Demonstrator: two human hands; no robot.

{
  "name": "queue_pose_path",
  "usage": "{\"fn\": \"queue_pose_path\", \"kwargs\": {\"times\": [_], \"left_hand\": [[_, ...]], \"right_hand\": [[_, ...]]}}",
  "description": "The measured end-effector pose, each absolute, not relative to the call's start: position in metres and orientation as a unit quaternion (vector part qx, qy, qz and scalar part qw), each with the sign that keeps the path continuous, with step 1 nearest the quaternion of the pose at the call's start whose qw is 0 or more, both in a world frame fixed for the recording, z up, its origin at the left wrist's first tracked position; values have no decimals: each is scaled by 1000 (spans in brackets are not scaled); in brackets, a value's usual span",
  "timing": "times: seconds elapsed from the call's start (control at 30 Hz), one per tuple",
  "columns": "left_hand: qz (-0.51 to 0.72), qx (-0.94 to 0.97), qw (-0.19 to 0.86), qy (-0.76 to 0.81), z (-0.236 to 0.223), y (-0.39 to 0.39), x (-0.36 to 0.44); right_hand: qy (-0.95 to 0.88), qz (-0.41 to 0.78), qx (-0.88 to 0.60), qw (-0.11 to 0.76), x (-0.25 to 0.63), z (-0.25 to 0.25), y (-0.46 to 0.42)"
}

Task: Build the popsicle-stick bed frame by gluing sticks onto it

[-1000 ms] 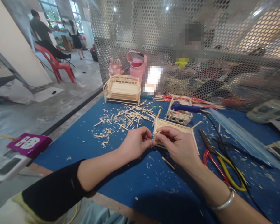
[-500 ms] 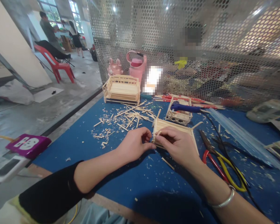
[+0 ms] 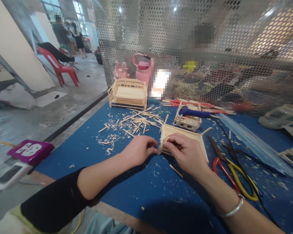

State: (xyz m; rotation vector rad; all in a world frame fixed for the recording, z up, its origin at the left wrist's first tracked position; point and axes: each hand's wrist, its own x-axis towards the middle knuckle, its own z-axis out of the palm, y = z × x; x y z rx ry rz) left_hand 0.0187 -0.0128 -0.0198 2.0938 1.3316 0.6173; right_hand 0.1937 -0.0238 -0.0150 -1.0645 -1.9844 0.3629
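Observation:
On the blue tabletop [image 3: 127,195] lies a small model of pale wooden sticks [image 3: 183,130], a slatted panel with sticks jutting from two corners. My right hand [image 3: 185,151] pinches a short wooden stick [image 3: 166,139] at the model's left edge. Beside that edge is my left hand [image 3: 143,149], its fingers curved and a small gap showing between thumb and fingertips. I see nothing held there; whether the fingertips touch the model is unclear. A loose stick [image 3: 176,170] lies below my right hand.
Pliers [image 3: 224,159] with red and yellow handles lie right. A blue glue gun [image 3: 194,112] rests on a small stick frame [image 3: 183,123]. Stick scraps [image 3: 141,122] and a stick-built bench [image 3: 128,92] are farther back, before a perforated metal screen [image 3: 146,35].
My left hand's thumb has drawn back slightly left, nearer its fingers. My right hand keeps its pinch at the model's edge. The people in the background have shifted.

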Motion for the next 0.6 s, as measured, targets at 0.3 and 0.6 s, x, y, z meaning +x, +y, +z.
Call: {"fn": "queue_pose_path", "kwargs": {"times": [0.3, 0.6], "left_hand": [[260, 771, 261, 520, -11, -12, 16], [260, 763, 254, 534, -8, -4, 13]], "right_hand": [[-797, 140, -411, 421, 194, -16, -25], [-780, 178, -424, 423, 193, -15, -23]]}}
